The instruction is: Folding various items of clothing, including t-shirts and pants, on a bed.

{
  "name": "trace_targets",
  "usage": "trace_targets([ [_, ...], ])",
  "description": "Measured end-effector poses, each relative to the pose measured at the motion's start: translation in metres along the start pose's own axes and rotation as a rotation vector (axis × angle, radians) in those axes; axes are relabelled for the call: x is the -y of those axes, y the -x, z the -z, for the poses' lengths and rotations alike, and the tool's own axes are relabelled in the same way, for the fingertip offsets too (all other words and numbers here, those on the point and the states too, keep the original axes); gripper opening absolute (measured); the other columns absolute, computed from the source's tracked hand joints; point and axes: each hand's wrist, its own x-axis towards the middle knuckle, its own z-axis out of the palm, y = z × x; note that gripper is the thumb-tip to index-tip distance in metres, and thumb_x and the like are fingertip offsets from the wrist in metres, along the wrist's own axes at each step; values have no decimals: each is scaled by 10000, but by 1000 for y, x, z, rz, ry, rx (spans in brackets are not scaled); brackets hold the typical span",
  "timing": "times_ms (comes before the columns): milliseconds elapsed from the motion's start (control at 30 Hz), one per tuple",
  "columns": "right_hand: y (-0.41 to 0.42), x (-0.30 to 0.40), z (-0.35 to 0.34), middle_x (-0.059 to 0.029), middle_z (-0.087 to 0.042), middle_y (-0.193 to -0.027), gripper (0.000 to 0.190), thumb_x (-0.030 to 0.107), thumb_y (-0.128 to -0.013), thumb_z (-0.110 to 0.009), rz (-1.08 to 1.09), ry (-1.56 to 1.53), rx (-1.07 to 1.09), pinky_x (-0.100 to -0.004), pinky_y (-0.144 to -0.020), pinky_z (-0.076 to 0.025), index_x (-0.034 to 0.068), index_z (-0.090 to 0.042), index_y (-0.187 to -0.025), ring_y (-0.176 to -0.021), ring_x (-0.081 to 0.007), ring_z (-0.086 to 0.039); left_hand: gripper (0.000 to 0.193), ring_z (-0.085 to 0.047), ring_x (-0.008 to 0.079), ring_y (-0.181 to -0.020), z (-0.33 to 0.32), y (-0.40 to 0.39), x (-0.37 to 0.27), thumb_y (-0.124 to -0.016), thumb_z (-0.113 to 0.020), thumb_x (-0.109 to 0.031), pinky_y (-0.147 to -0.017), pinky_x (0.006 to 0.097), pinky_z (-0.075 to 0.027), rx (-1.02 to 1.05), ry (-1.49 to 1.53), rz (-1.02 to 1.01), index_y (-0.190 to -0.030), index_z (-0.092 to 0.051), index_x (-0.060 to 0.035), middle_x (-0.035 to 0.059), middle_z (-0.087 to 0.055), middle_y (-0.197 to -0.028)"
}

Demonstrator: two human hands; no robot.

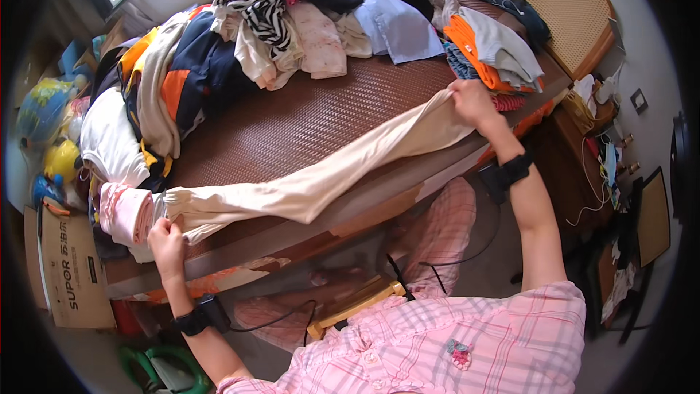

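A long cream garment point(306, 191), which looks like trousers folded lengthwise, is stretched across the front of a bed with a brown woven mat point(284, 126). My left hand point(167, 246) grips its gathered end, beside a rolled pink garment point(127, 213). At the other end, my right hand point(477, 101) pinches the cloth close to a stack of folded clothes. In that stack I see an orange garment point(470, 52) with a light grey garment point(500, 44) over it.
Heaped clothes line the bed's far side, among them a light blue garment point(398, 27) and a navy-and-orange garment point(205, 74). A cardboard box point(76, 268) stands at the left. Cables hang from the cluttered bedside cabinet point(563, 137). Below me is a wooden stool point(355, 306).
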Motion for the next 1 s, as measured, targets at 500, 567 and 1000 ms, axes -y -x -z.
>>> trace_targets([
  [500,-11,8,-1,-230,-670,-791,128,78,-801,-564,-135,307,-29,-482,-748,-527,11,-656,-860,-808,-390,-673,115,-587,87,-734,-17,19,-9,-947,-592,-135,-686,258,-494,22,1297,330,-973,-513,-55,48,-612,-841],
  [567,-11,10,1,-193,-673,-759,144,128,-819,-602,-36,41,-188,-461,-718,-525,17,-633,-904,-762,-377,-671,187,-581,90,-727,-22,18,-3,-940,-616,-147,-677,248,-484,10,1030,284,-1040,-491,-50,51,-606,-841],
  [1000,51,0,38,-172,-594,-826,118,17,-747,-618,180,-187,282,-386,-723,-491,-33,-589,-850,-800,-332,-613,312,-568,266,-922,16,63,-35,-636,-783,-9,-832,345,-458,416,262,-325,-878,-588,-25,96,-581,-944],
])
